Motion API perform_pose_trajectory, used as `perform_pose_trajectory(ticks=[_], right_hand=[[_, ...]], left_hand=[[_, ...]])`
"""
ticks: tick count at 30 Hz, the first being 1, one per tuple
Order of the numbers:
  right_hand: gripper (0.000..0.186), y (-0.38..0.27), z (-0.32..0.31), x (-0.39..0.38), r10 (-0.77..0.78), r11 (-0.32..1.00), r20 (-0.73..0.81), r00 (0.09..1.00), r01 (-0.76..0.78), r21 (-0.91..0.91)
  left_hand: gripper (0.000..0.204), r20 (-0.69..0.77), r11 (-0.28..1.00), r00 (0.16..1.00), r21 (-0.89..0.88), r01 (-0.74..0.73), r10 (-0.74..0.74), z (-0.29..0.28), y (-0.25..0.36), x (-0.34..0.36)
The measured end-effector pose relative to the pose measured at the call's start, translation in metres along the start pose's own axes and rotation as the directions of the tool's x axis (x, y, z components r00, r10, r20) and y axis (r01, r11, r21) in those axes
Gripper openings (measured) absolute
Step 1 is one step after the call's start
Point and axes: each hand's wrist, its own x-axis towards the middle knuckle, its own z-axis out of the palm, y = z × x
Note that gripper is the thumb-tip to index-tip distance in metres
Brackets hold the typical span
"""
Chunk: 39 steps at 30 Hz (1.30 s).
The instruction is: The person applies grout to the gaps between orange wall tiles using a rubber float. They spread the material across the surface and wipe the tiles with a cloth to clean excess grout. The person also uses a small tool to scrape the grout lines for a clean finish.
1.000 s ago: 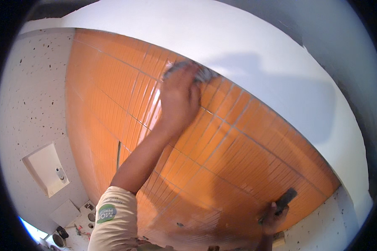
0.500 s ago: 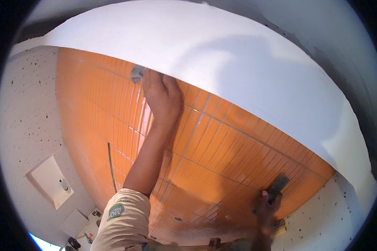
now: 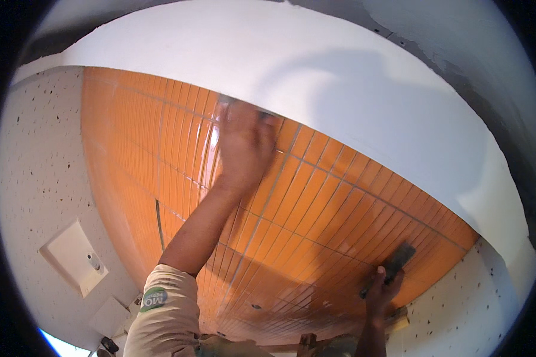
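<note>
My left hand (image 3: 244, 146), blurred by motion, presses against the orange tiled wall (image 3: 315, 196) just under its border with the white wall (image 3: 268, 47). It is closed on a grey rag-like piece (image 3: 225, 100); only a little of that shows past the fingers. Lower and to the right, my right hand (image 3: 384, 291) grips a dark, flat, rectangular float (image 3: 400, 259), thumb on top. The float lies against or close to the tiles; I cannot tell which. Grey joints run between the narrow orange strips.
At the left, a speckled pale wall (image 3: 39, 160) has a white recess (image 3: 71, 259) with a small fitting (image 3: 93, 260) in it. Another speckled wall (image 3: 452, 303) adjoins the tiles at lower right. Dark objects (image 3: 108, 345) sit at the lower left.
My left hand has slid right along the top of the tiles, its grey piece now mostly covered. The right hand with the float has shifted only slightly.
</note>
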Motion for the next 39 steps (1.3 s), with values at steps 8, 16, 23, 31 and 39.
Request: perform_pose_trajectory(ticks=[8, 16, 23, 31, 39], right_hand=[[0.043, -0.038, 0.009, 0.004, 0.100, 0.987, 0.061, 0.993, -0.107, 0.121], [0.031, -0.187, 0.075, -0.008, -0.145, 0.899, 0.530, 0.836, -0.112, 0.423], [0.041, -0.227, 0.164, 0.018, -0.239, 0.685, 0.645, 0.726, -0.345, 0.642], [0.050, -0.255, 0.218, 0.022, -0.212, 0.780, 0.347, 0.914, -0.056, 0.624], [0.046, -0.255, 0.238, 0.024, -0.314, 0.847, 0.194, 0.929, 0.182, 0.499]], left_hand=[[0.043, 0.191, 0.875, 0.854, -0.106, -0.473, 0.484, 0.027, 0.070, -0.058], [0.048, -0.126, 0.978, 0.970, 0.052, -0.203, 0.208, -0.015, -0.038, -0.052], [0.045, -0.397, 0.983, 0.914, 0.123, 0.137, -0.078, -0.058, -0.123, -0.042], [0.046, -0.374, 0.982, 0.915, 0.045, 0.183, -0.154, -0.055, -0.120, -0.043], [0.045, -0.359, 0.988, 0.929, 0.083, 0.127, -0.089, -0.058, -0.126, -0.043]])
